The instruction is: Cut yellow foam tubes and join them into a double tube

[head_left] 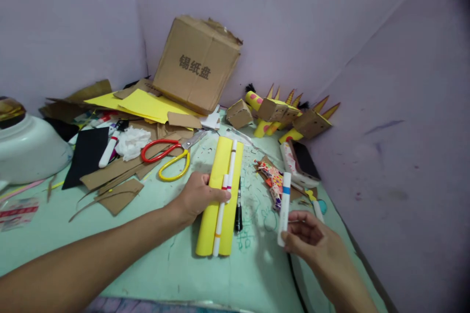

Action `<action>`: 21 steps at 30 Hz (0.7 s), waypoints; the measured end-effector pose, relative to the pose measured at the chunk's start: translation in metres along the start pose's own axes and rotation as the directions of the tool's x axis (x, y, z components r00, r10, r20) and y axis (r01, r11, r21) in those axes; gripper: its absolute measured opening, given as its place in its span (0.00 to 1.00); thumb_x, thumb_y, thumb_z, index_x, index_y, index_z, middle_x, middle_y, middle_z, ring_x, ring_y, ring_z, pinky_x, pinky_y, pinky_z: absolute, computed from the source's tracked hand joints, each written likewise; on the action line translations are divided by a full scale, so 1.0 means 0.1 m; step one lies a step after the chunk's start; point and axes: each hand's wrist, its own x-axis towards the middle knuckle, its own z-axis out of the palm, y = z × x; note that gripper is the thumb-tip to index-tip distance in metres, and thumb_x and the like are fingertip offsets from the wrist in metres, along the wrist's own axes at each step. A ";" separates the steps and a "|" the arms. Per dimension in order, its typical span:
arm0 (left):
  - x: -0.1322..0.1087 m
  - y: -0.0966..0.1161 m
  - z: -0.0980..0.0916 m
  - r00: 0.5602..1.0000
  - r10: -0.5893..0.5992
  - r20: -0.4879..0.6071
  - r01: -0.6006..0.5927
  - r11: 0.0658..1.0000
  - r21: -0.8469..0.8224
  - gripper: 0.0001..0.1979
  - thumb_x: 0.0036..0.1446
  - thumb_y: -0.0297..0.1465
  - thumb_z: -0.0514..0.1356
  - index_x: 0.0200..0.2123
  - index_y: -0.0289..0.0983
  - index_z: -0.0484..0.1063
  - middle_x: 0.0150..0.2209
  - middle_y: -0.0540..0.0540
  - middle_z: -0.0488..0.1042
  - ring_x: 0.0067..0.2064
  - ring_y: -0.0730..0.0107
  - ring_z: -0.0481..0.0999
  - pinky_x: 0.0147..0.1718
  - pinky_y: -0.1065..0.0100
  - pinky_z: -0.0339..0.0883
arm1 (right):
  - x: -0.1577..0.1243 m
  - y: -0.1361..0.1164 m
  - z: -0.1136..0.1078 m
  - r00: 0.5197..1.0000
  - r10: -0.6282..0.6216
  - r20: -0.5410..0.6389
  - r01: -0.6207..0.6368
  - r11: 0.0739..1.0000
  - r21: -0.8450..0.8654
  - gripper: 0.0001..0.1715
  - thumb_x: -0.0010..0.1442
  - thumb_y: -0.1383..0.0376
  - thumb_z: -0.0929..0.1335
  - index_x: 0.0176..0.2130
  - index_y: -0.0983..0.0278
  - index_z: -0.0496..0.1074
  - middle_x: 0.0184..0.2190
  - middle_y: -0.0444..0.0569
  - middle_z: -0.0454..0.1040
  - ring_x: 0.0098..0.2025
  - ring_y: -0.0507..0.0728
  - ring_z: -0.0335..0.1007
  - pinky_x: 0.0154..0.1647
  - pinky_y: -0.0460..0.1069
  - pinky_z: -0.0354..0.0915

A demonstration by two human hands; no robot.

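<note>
My left hand (196, 196) grips a long piece of yellow paper (208, 220) with curled edges. Its thumb presses on white markers (220, 222) with coloured bands that lie lengthwise along the paper; the fingers behind are hidden. Between the thumb and fingertips of my right hand (314, 242) a white marker with a blue band (285, 200) is held nearly upright, apart from the paper. A slim black-handled tool (238, 217) lies just right of the yellow paper; its kind is unclear.
Scissors (174, 158) with red and yellow handles lie behind my left hand, among cardboard scraps (121, 197). A cardboard box (198, 63) leans at the wall over yellow sheets (154, 106). Spotted yellow-and-cardboard figures (279, 110) and a phone (303, 159) are on the right.
</note>
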 end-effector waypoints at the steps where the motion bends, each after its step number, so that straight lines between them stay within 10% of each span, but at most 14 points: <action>1: 0.00 0.00 0.00 1.000 0.002 0.000 -0.002 1.000 0.000 0.09 0.31 0.25 0.66 0.22 0.32 0.73 0.18 0.49 0.75 0.20 0.68 0.73 0.21 0.70 0.69 | 0.05 0.04 -0.11 0.998 -0.004 -0.059 0.001 0.998 -0.057 0.16 0.38 0.66 0.71 0.32 0.63 0.68 0.21 0.42 0.72 0.24 0.54 0.69 0.26 0.48 0.65; 13: 0.00 0.00 -0.02 0.998 -0.054 0.045 0.054 0.999 -0.002 0.13 0.31 0.30 0.68 0.25 0.33 0.74 0.21 0.46 0.78 0.22 0.62 0.76 0.23 0.65 0.71 | 0.21 0.26 -0.43 0.966 0.066 -0.248 -0.199 0.804 -0.560 0.14 0.44 0.63 0.65 0.35 0.60 0.70 0.25 0.43 0.76 0.29 0.58 0.73 0.29 0.49 0.63; 21: -0.01 0.02 0.00 0.996 -0.088 0.028 0.088 0.996 -0.010 0.10 0.34 0.30 0.68 0.23 0.33 0.73 0.20 0.45 0.76 0.22 0.63 0.75 0.23 0.65 0.71 | 0.05 -0.05 -0.23 0.985 -0.076 -0.157 0.056 0.990 -0.132 0.18 0.45 0.56 0.69 0.36 0.61 0.72 0.35 0.51 0.77 0.38 0.61 0.73 0.42 0.54 0.67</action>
